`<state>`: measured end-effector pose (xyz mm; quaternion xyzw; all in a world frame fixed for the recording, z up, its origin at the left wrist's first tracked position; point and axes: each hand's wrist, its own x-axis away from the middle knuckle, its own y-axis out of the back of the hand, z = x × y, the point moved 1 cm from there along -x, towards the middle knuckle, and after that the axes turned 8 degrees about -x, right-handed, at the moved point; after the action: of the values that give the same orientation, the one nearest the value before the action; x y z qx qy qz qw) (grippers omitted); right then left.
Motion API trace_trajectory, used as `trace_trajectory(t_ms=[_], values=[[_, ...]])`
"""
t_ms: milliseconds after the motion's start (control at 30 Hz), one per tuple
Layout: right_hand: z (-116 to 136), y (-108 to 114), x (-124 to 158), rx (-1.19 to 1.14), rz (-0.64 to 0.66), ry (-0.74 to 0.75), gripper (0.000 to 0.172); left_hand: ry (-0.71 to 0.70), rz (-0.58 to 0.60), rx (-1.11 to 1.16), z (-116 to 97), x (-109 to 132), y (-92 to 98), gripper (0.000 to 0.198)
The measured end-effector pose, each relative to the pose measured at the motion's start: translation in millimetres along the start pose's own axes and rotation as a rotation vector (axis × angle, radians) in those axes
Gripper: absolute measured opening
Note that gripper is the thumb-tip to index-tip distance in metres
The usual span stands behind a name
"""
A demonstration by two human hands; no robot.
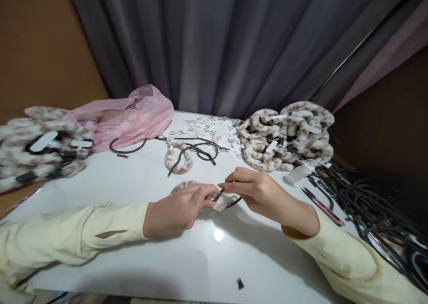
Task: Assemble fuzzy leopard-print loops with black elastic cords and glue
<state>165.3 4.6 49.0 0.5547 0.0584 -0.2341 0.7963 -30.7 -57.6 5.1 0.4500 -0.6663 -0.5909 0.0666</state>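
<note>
My left hand (183, 207) is closed on a fluffy white-and-brown plush piece (185, 186), partly hidden behind my fingers. My right hand (259, 191) pinches a black cord (234, 202) at the plush piece's right side, its fingertips close to those of my left hand. Where the cord meets the plush is mostly covered by the fingers. Just beyond my hands lies a plush ring (187, 161) with loose black cords (200, 151) across and beside it.
Plush rings with white tags form piles at the left (20, 148) and right (290, 134). A pink plastic bag (140, 117), scattered small metal rings (210, 128), a white bottle (302, 171), pink-handled snips (326, 208), tangled black cords (374, 215) and a black scrap (240, 283) surround my hands.
</note>
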Motion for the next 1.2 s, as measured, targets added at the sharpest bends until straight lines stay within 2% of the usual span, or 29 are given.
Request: trace_trajectory(t_ms=[100,200,367,500,600,667,733,800,933,1000,1133,1200], values=[[-1.4,-5.0,-1.9,0.130,-0.002,0.037,0.031,-0.107,-0.037,0.003,-1.4,1.0,0.1,0.023],[-5.7,-13.0,-5.3,0.121,0.000,0.072,0.027,-0.079,-0.010,0.046,-3.3,0.2,3.5,0.023],[-19.7,-23.9,-6.8,0.052,-0.082,0.038,0.023,0.092,0.078,0.235,-4.7,-4.3,9.4,0.023],[-22.4,-25.6,-7.2,0.052,-0.187,-0.056,0.022,0.261,0.130,0.380,-5.9,-9.5,13.8,0.017],[-10.7,-20.0,-6.9,0.071,-0.373,-0.148,0.025,0.416,0.173,0.502,-6.0,-13.5,17.3,0.019],[3.2,-14.7,-5.4,0.048,-0.501,-0.160,0.023,0.534,0.185,0.630,-5.0,-16.6,19.7,0.021],[18.0,-10.5,-3.3,-0.010,-0.567,-0.174,0.021,0.660,0.175,0.759,-3.2,-19.8,22.1,0.022],[29.4,-9.1,-1.8,-0.104,-0.518,-0.276,0.022,0.763,0.138,0.869,-1.1,-22.9,24.5,0.021],[36.5,-15.2,-2.1,-0.324,-0.198,-0.557,0.028,0.889,0.034,1.139,3.0,-27.6,26.9,0.012],[34.4,-21.0,-3.9,-0.488,-0.095,-0.647,0.036,0.942,-0.017,1.219,5.0,-29.2,26.9,0.008],[27.2,-34.6,-9.5,-0.877,-0.031,-0.774,0.057,0.965,-0.074,1.206,6.0,-30.0,26.3,0.007],[23.9,-38.8,-12.2,-1.013,-0.059,-0.752,0.049,0.920,-0.036,1.142,4.3,-28.6,25.6,0.011]])
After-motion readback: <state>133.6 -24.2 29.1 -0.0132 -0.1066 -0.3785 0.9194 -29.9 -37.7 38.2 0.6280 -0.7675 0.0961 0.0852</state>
